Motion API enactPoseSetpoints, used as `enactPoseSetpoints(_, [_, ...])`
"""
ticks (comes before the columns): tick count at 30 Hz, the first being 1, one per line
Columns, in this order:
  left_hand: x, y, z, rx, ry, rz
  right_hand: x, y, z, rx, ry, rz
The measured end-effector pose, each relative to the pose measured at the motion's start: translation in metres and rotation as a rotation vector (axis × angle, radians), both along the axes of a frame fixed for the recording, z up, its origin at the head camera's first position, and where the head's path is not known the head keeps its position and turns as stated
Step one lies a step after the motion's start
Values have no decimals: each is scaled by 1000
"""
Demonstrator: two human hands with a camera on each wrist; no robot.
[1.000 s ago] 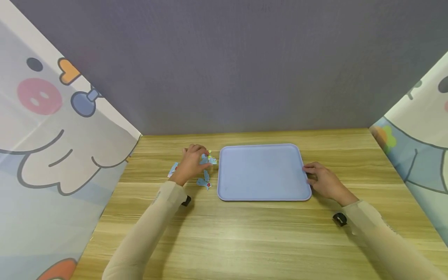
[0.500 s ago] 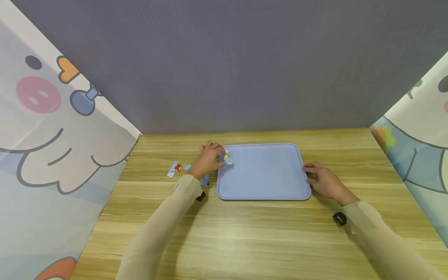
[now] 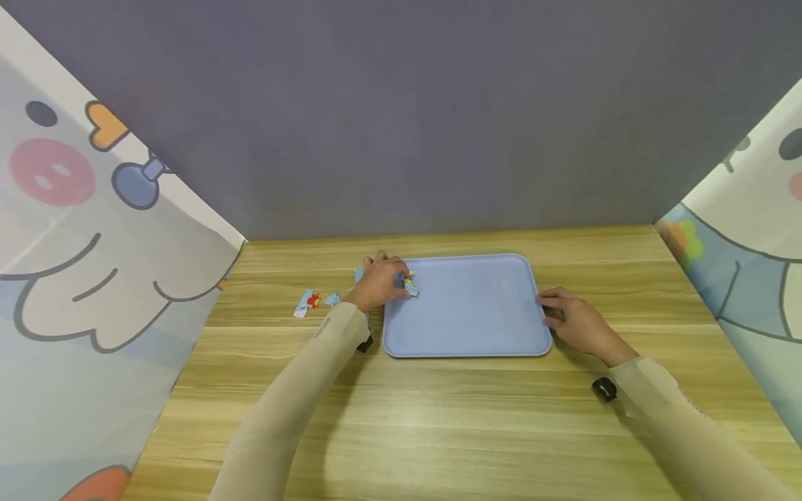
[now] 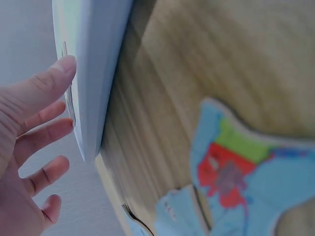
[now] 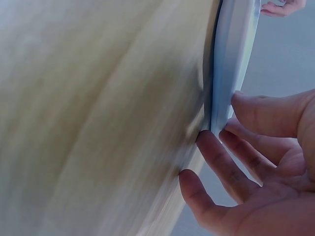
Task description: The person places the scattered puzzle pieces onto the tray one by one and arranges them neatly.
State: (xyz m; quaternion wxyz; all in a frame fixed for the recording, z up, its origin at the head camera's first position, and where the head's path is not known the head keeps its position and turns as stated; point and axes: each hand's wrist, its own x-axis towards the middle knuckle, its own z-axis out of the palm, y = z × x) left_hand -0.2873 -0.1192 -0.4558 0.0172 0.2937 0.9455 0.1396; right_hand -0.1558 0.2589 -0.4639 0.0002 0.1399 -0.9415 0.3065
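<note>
My left hand (image 3: 381, 280) is over the left edge of the light blue tray (image 3: 470, 306), pinching a jigsaw puzzle piece (image 3: 411, 287) with blue and yellow print between thumb and fingers. Only a thin edge of this piece shows in the left wrist view, close at the tray's surface. The other fingers there are loosely bent. At the tray's right side, my right hand (image 3: 579, 323) rests its thumb and fingertips against the rim (image 5: 236, 64), fingers apart and relaxed.
Several puzzle pieces lie on the wooden table (image 3: 401, 431) left of the tray, among them a red and blue one (image 3: 307, 302) and a small blue one (image 3: 333, 299). My left forearm partly hides others. A grey panel (image 3: 401, 125) stands behind the table, printed panels at both sides.
My left hand has moved right from the loose pieces to over the tray's left edge, carrying a puzzle piece. The right hand stays at the tray's right rim.
</note>
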Motion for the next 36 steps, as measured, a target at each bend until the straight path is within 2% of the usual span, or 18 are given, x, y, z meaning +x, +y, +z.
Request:
enactPoseSetpoints(5, [-2, 2, 0, -15, -29, 19, 0, 1, -3, -2, -7, -4])
enactPoseSetpoints(11, [-1, 2, -1, 6, -53, 33, 0, 0, -3, -1, 27, -5])
enactPoseSetpoints(16, [0, -2, 0, 11, -53, 52, -1, -1, -2, 1, 7, 0])
enactPoseSetpoints(19, [2, -7, 1, 16, -4, 105, 0, 0, -3, 7, -10, 2])
enactPoseSetpoints(22, [4, -13, 1, 51, 53, 198, 0, 1, -4, 19, -28, 1])
enactPoseSetpoints(24, [6, -18, 0, 71, 65, 254, -1, 1, -5, 26, -32, 2])
enactPoseSetpoints(27, [10, -23, -1, 67, 30, 284, -1, 1, -6, 28, -31, 6])
enactPoseSetpoints(32, [13, -18, -3, 26, -32, 250, 0, 4, -8, 24, -25, 12])
enactPoseSetpoints(36, [14, -14, -3, 19, -68, 262, 0, 5, -8, 23, -23, 8])
